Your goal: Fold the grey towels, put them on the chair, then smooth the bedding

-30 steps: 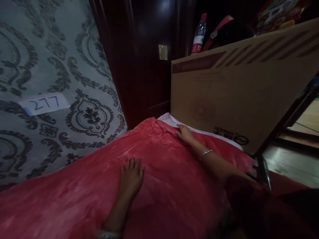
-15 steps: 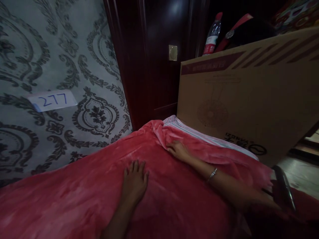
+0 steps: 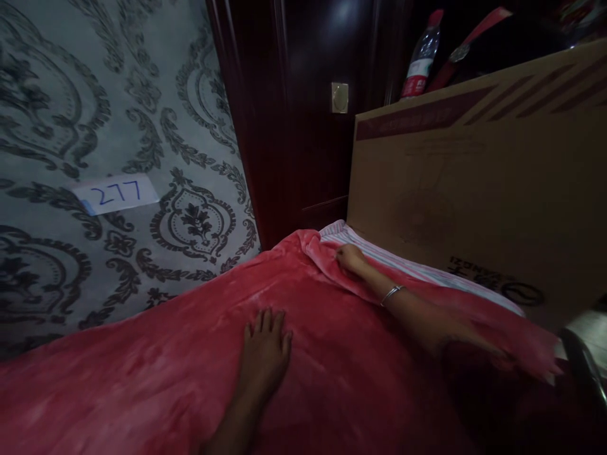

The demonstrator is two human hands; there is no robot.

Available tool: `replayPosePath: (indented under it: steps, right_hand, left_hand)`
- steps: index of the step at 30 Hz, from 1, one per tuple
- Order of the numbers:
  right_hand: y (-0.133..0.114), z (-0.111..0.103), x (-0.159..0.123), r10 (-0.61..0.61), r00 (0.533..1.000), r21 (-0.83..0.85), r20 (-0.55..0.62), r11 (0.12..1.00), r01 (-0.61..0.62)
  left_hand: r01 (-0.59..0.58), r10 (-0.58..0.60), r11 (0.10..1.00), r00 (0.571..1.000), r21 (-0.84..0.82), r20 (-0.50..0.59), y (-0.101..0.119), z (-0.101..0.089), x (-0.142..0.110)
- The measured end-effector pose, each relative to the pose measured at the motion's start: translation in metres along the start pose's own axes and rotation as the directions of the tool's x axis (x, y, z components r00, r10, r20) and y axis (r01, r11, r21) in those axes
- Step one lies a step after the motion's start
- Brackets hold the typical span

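A plush red blanket (image 3: pixel 156 373) spreads across the bed, with a rumpled fold near its far corner. My left hand (image 3: pixel 265 347) lies flat on it, palm down, fingers stretched apart. At the fold, my right hand (image 3: pixel 351 259) is closed on the blanket's edge, its fingertips partly hidden; a silver bracelet (image 3: pixel 391 294) circles that wrist. Beyond the fold shows a striped sheet (image 3: pixel 398 253) in pale pink, white and grey.
A large cardboard box (image 3: pixel 474 189) stands along the bed's right side. Behind its top edge is a plastic bottle (image 3: pixel 422 60) with a red cap. Dark wood panelling (image 3: pixel 303 126) and patterned wallpaper (image 3: pixel 42 95) with a "277" paper (image 3: pixel 118 194) rise behind the bed.
My right hand has moved up and toward the box, drawing the blanket's edge with it, and its fingers have closed. My left hand stays flat on the blanket. The view has shifted slightly.
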State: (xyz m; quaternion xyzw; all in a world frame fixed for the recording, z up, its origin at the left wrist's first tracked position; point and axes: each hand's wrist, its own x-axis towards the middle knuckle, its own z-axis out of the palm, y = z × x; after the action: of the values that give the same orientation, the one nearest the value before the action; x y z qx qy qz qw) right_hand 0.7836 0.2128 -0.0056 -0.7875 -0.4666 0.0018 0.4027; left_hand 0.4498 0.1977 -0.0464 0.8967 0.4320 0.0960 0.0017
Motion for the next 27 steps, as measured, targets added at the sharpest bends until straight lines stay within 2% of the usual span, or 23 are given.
replayPosePath:
  steps: [2,4,7,10,12,13,15,16,17,18,19,20,21,22,23,25,26,27]
  right_hand:
    - [-0.002,-0.018,0.009,0.167,0.979,-0.082,-0.114,0.981,-0.177]
    - [0.0,-0.041,0.019,0.267,0.942,-0.127,-0.205,0.947,-0.296]
    - [0.007,-0.069,0.03,0.279,0.92,-0.183,-0.276,0.924,-0.335]
    - [0.007,-0.075,0.031,0.257,0.921,-0.248,-0.292,0.91,-0.333]
    - [-0.005,-0.067,0.02,0.173,0.938,-0.252,-0.299,0.934,-0.253]
    - [-0.015,-0.061,0.008,0.085,0.956,-0.246,-0.281,0.957,-0.157]
    - [-0.036,-0.046,-0.025,-0.186,0.973,-0.192,-0.134,0.968,0.159]
    - [-0.047,-0.039,-0.046,-0.335,0.942,-0.114,0.013,0.935,0.335]
    - [-0.056,-0.034,-0.067,-0.49,0.847,0.033,0.208,0.869,0.494]
    - [-0.063,-0.03,-0.087,-0.592,0.72,0.179,0.363,0.802,0.569]
    - [-0.066,-0.028,-0.104,-0.638,0.596,0.297,0.487,0.763,0.573]
    - [-0.067,-0.028,-0.117,-0.644,0.489,0.389,0.588,0.755,0.528]
    - [-0.066,-0.029,-0.124,-0.612,0.445,0.426,0.654,0.784,0.451]
    - [-0.062,-0.031,-0.125,-0.552,0.47,0.421,0.689,0.832,0.36]
    - [-0.057,-0.032,-0.121,-0.47,0.55,0.391,0.691,0.882,0.263]
    - [-0.046,-0.033,-0.103,-0.253,0.773,0.306,0.581,0.949,0.08]
    - [-0.042,-0.032,-0.093,-0.16,0.854,0.269,0.496,0.963,0.024]
    - [-0.039,-0.03,-0.084,-0.102,0.903,0.235,0.416,0.972,0.001]
  left_hand:
    - [-0.002,0.002,1.0,1.0,0.002,-0.002,0.0,0.001,0.0]
    - [0.002,-0.002,1.0,1.0,0.008,0.007,0.0,0.0,-0.001]
    - [0.007,-0.007,1.0,1.0,0.008,0.015,0.002,-0.002,-0.001]
    - [0.005,-0.005,1.0,1.0,-0.003,0.015,0.002,-0.003,0.0]
    - [0.004,-0.004,1.0,1.0,-0.008,0.015,0.001,-0.002,0.0]
    - [0.006,-0.006,1.0,1.0,-0.009,0.014,0.001,-0.002,0.001]
    - [0.01,-0.01,1.0,1.0,-0.014,0.01,0.001,0.0,0.001]
    - [0.012,-0.012,1.0,1.0,-0.015,0.009,0.0,0.0,0.002]
    - [0.012,-0.012,1.0,1.0,-0.015,0.008,0.0,0.0,0.002]
    - [0.011,-0.011,1.0,1.0,-0.012,0.008,0.001,0.0,0.002]
    - [0.008,-0.008,1.0,1.0,-0.007,0.01,0.001,0.0,0.002]
    - [0.006,-0.006,1.0,1.0,0.001,0.011,0.001,-0.001,0.001]
    - [0.004,-0.004,1.0,1.0,0.009,0.011,0.002,-0.002,0.001]
    - [0.002,-0.002,1.0,1.0,0.014,0.007,0.002,-0.003,0.001]
    - [0.0,0.0,1.0,1.0,0.015,0.004,0.003,-0.004,0.0]
    - [-0.004,0.004,1.0,1.0,0.011,-0.004,0.004,-0.006,-0.001]
    - [-0.007,0.007,1.0,1.0,0.008,-0.005,0.004,-0.007,-0.001]
    - [-0.008,0.008,1.0,1.0,0.008,-0.002,0.005,-0.007,-0.001]
